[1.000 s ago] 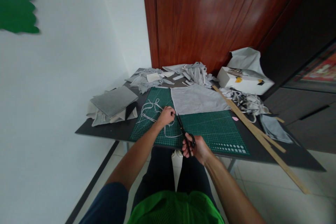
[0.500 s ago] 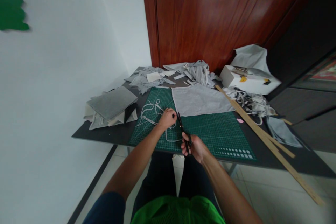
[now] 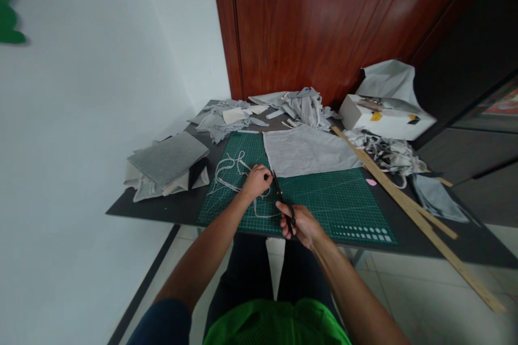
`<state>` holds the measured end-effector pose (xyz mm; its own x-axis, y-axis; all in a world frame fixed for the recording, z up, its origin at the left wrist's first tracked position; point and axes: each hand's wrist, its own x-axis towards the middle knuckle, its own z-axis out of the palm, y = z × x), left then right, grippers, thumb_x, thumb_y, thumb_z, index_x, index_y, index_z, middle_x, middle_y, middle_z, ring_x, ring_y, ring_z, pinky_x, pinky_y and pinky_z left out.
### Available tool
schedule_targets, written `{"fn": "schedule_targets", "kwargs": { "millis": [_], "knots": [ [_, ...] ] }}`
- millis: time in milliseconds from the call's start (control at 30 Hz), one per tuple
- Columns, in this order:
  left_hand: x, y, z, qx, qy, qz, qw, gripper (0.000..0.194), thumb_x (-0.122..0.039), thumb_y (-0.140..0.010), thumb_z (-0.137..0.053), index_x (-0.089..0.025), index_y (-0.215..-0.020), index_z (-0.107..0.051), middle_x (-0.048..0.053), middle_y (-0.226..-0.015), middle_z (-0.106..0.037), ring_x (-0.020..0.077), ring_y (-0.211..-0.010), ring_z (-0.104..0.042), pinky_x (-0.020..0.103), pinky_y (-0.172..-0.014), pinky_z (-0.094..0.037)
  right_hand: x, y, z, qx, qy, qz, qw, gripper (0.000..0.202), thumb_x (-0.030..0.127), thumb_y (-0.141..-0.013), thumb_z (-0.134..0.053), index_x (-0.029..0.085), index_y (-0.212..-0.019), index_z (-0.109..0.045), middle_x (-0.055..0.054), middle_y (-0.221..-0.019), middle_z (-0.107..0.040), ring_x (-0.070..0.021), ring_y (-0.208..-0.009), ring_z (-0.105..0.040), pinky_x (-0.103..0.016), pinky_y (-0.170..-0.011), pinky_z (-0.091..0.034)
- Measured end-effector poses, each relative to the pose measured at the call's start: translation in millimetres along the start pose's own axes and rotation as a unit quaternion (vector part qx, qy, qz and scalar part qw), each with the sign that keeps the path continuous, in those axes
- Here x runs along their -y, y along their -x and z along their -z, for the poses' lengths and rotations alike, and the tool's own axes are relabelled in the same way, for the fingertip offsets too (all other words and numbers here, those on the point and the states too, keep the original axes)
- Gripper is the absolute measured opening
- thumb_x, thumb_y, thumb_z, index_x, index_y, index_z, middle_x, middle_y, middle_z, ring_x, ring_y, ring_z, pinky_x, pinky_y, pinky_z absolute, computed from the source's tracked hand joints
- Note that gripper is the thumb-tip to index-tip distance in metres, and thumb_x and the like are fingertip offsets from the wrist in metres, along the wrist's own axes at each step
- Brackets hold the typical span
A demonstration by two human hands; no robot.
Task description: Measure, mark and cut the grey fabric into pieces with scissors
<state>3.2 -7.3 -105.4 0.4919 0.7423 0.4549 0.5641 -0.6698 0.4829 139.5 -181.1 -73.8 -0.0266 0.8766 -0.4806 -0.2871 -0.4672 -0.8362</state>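
Note:
My left hand (image 3: 256,181) is closed over the cutting mat, with a small dark thing showing at its fingertips. I cannot make out what it is. Thin grey cord (image 3: 229,184) lies in loops on the mat to its left, and more of it trails below the hand. Black scissors (image 3: 279,194) are in my right hand (image 3: 300,222), its fingers through the handles. Their blades point away from me, tips beside the left fingertips. Just beyond the tips, a light grey cloth piece (image 3: 309,151) lies flat on the green cutting mat (image 3: 332,199).
Folded grey fabric (image 3: 170,159) is stacked at the left of the dark table (image 3: 162,213). Scrap heaps (image 3: 303,105) lie at the back. On the right are wooden rulers (image 3: 388,188), one jutting past the front edge, tangled strips (image 3: 390,153) and a white box (image 3: 384,116).
The view has shifted slightly. The scissors' blades look a little closer together, and my right fingers have shifted on the handles. My left hand stays almost in place.

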Motion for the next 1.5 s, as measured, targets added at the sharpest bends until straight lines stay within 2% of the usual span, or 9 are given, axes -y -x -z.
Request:
{"fn": "schedule_targets", "kwargs": {
  "millis": [233, 400, 633, 933, 1133, 1300, 1400, 1500],
  "knots": [
    [-1.0, -1.0, 0.6, 0.006, 0.0, 0.004, 1.0, 0.013, -0.014, -0.087, -0.069, -0.019, -0.075, -0.072, 0.005, -0.085, -0.072, 0.0213, -0.09, -0.066, 0.038, -0.094, -0.051, 0.3, -0.1, -1.0, -0.017, 0.026, -0.005, 1.0, 0.035, 0.036, -0.083, -0.075, 0.016, -0.06, -0.058, -0.001, -0.05, -0.059, -0.011, -0.036, -0.054, -0.02, -0.033, -0.04],
    [-5.4, 1.0, 1.1, 0.02, -0.04, -0.024, 0.999, 0.014, -0.013, -0.091, -0.064, -0.019, -0.085, -0.075, 0.006, -0.091, -0.073, 0.0222, -0.094, -0.064, 0.038, -0.096, -0.051, 0.2, 0.4, -2.9, -0.018, 0.038, -0.006, 0.999, 0.034, 0.03, -0.085, -0.073, 0.015, -0.058, -0.059, -0.002, -0.049, -0.059, -0.0107, -0.036, -0.055, -0.019, -0.032, -0.038],
    [-13.1, 4.5, -0.7, 0.041, -0.136, -0.053, 0.988, 0.021, -0.014, -0.096, -0.057, -0.019, -0.082, -0.072, 0.009, -0.089, -0.069, 0.0253, -0.098, -0.06, 0.039, -0.093, -0.05, 2.7, 1.8, -4.8, -0.005, 0.058, -0.025, 0.998, 0.04, 0.037, -0.092, -0.07, 0.014, -0.06, -0.061, -0.003, -0.046, -0.059, -0.0111, -0.038, -0.056, -0.018, -0.035, -0.042],
    [-5.4, 2.9, -0.9, 0.039, -0.071, -0.018, 0.997, 0.015, -0.01, -0.088, -0.062, -0.02, -0.079, -0.068, 0.005, -0.086, -0.068, 0.0218, -0.092, -0.061, 0.035, -0.089, -0.051, 12.3, -6.4, -5.7, 0.004, 0.048, -0.028, 0.998, 0.048, 0.054, -0.089, -0.074, 0.016, -0.063, -0.059, -0.004, -0.052, -0.062, -0.0122, -0.039, -0.058, -0.02, -0.035, -0.044],
    [-5.8, 3.8, 1.7, 0.035, -0.035, -0.011, 0.999, 0.017, -0.009, -0.088, -0.061, -0.02, -0.077, -0.068, 0.005, -0.085, -0.07, 0.0212, -0.091, -0.062, 0.034, -0.09, -0.051, 15.5, -12.1, -5.8, -0.001, 0.042, -0.02, 0.999, 0.039, 0.041, -0.091, -0.068, 0.016, -0.063, -0.058, -0.003, -0.051, -0.06, -0.0114, -0.038, -0.055, -0.021, -0.034, -0.04],
    [-6.4, 3.7, 2.8, 0.03, -0.02, -0.003, 0.999, 0.018, -0.008, -0.086, -0.062, -0.02, -0.075, -0.068, 0.004, -0.083, -0.07, 0.0203, -0.089, -0.063, 0.034, -0.089, -0.052, 11.5, -14.1, -4.0, -0.014, 0.055, -0.015, 0.998, 0.031, 0.03, -0.085, -0.068, 0.017, -0.059, -0.058, -0.001, -0.044, -0.056, -0.0115, -0.034, -0.051, -0.021, -0.031, -0.036],
    [-7.2, 3.8, 3.7, 0.027, -0.008, -0.002, 1.0, 0.017, -0.008, -0.086, -0.063, -0.02, -0.074, -0.068, 0.004, -0.082, -0.07, 0.0201, -0.088, -0.063, 0.033, -0.089, -0.052, 9.4, -14.3, -3.9, -0.021, 0.056, -0.01, 0.998, 0.03, 0.028, -0.081, -0.07, 0.017, -0.056, -0.056, -0.001, -0.043, -0.055, -0.0108, -0.032, -0.05, -0.02, -0.03, -0.035],
    [-8.0, 3.6, 4.9, 0.028, 0.004, 0.005, 1.0, 0.017, -0.008, -0.084, -0.064, -0.02, -0.073, -0.068, 0.004, -0.08, -0.069, 0.02, -0.088, -0.064, 0.033, -0.089, -0.052, 10.5, -15.4, -5.9, -0.023, 0.049, -0.01, 0.999, 0.03, 0.03, -0.084, -0.068, 0.017, -0.058, -0.057, -0.002, -0.047, -0.058, -0.0113, -0.034, -0.052, -0.021, -0.031, -0.036]
  ]
}}
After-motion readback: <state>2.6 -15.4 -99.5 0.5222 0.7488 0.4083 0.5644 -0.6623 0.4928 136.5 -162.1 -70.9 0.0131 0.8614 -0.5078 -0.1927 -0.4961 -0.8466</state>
